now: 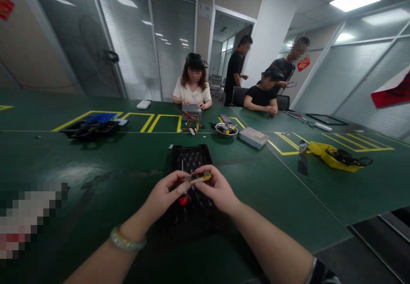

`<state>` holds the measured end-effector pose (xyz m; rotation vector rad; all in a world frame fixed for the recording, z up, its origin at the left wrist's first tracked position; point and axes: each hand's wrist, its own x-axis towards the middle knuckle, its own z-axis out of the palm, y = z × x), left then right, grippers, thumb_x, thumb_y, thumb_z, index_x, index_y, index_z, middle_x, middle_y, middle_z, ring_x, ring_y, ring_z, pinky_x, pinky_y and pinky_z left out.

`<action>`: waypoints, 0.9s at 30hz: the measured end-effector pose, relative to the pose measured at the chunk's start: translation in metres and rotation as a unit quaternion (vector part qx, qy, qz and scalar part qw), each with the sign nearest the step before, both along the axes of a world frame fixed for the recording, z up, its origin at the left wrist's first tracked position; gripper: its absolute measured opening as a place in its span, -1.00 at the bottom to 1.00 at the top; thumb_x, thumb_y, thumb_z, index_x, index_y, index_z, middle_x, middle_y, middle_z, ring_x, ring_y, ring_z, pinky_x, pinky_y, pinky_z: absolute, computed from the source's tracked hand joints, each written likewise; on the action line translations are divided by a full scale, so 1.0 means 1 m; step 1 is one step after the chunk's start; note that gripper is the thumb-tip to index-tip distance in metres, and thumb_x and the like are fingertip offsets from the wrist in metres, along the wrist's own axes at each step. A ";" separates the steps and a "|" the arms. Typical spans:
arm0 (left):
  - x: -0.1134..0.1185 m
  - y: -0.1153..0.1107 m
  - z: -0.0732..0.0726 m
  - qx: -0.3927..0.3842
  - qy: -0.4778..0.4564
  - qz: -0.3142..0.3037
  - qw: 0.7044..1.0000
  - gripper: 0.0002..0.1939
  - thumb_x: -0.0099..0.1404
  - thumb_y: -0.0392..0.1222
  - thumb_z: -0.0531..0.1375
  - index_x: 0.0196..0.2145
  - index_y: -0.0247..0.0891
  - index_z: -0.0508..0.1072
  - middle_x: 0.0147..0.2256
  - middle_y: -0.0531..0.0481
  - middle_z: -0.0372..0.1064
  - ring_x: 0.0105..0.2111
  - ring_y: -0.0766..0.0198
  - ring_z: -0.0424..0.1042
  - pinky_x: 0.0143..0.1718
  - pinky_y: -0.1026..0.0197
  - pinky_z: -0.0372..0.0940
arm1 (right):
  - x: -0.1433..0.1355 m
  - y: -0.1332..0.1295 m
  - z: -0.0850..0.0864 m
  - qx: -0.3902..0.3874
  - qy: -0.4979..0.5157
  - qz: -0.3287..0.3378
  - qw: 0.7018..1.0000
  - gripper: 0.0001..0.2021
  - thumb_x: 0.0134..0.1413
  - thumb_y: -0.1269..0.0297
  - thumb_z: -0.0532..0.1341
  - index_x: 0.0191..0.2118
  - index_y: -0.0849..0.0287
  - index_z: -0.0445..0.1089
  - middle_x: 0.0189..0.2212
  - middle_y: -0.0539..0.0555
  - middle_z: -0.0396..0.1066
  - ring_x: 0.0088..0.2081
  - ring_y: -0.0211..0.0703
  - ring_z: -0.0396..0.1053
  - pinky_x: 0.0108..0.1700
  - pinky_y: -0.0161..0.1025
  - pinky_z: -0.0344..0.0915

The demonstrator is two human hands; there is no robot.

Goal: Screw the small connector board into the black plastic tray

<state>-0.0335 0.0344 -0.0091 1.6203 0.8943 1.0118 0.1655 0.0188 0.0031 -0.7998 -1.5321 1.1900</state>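
Below frame centre, my left hand (167, 190) and right hand (222, 192) are pinching a small board (201, 178) closely above a black tray (174, 156).

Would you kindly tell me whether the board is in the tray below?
Out: left hand and right hand hold the board above the tray.

Can see an oblong yellow plastic tray (320, 150) of thin black cables (347, 158) at three o'clock, flat red wall decoration (5, 6) at ten.
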 end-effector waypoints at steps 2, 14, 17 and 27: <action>-0.001 0.001 -0.001 0.008 0.010 0.006 1.000 -0.73 0.32 0.02 0.21 -0.13 -0.20 0.46 -0.30 0.04 0.42 -0.31 0.26 0.42 -0.26 0.24 0.32 | 0.001 0.001 -0.002 0.011 -0.029 -0.007 0.999 -0.66 0.11 0.14 0.31 -0.04 0.08 0.29 -0.17 0.03 0.44 -0.16 -0.18 0.44 -0.09 -0.22 0.42; -0.003 0.007 -0.004 0.085 0.043 0.064 0.993 -0.72 0.35 -0.03 0.17 -0.04 -0.17 0.47 -0.24 0.01 0.46 -0.21 0.20 0.45 -0.13 0.17 0.34 | 0.009 0.003 0.022 0.055 -0.207 -0.095 0.972 -0.76 0.13 0.28 0.32 -0.06 0.03 0.53 -0.21 -0.01 0.53 -0.22 -0.20 0.44 -0.13 -0.23 0.35; -0.004 0.010 -0.007 0.100 0.047 0.070 0.991 -0.65 0.34 -0.04 0.19 0.05 -0.16 0.44 -0.18 -0.01 0.46 -0.17 0.19 0.45 -0.10 0.16 0.34 | 0.006 0.007 0.020 0.040 -0.206 -0.097 0.973 -0.76 0.15 0.26 0.31 -0.04 0.05 0.51 -0.30 -0.03 0.53 -0.30 -0.23 0.45 -0.21 -0.27 0.36; -0.003 0.017 -0.018 0.086 0.041 0.041 0.995 -0.70 0.34 -0.05 0.23 -0.03 -0.20 0.47 -0.29 0.04 0.44 -0.28 0.28 0.43 -0.19 0.20 0.33 | 0.026 0.011 0.007 0.071 -0.233 -0.107 0.964 -0.74 0.17 0.34 0.28 -0.01 0.02 0.51 -0.20 0.00 0.56 -0.25 -0.20 0.51 -0.19 -0.26 0.43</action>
